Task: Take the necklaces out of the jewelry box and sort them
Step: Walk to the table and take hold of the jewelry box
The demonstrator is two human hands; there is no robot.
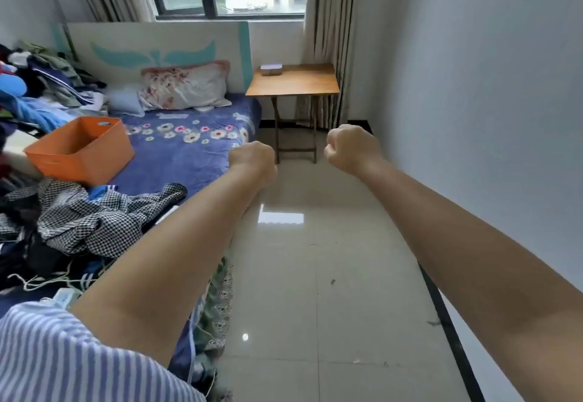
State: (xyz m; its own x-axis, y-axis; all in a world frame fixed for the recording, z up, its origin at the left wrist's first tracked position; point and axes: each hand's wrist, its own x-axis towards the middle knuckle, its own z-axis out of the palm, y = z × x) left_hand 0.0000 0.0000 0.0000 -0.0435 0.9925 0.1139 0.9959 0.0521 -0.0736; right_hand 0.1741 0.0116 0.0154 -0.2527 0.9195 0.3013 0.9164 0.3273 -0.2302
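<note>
A small pale jewelry box [271,70] with its lid closed sits at the back left corner of a wooden folding table [296,84] under the window. No necklaces show. Both my arms stretch forward over the tiled floor, well short of the table. My left hand [252,159] is curled into a fist with nothing in it, near the bed's edge. My right hand [351,148] is also a closed fist holding nothing, in front of the table's legs.
A bed [189,149] with a blue flowered sheet fills the left, carrying an orange bin [82,149], piled clothes [94,215] and a pillow [186,86]. A white wall runs along the right. Glossy floor tiles [315,259] lead to the table.
</note>
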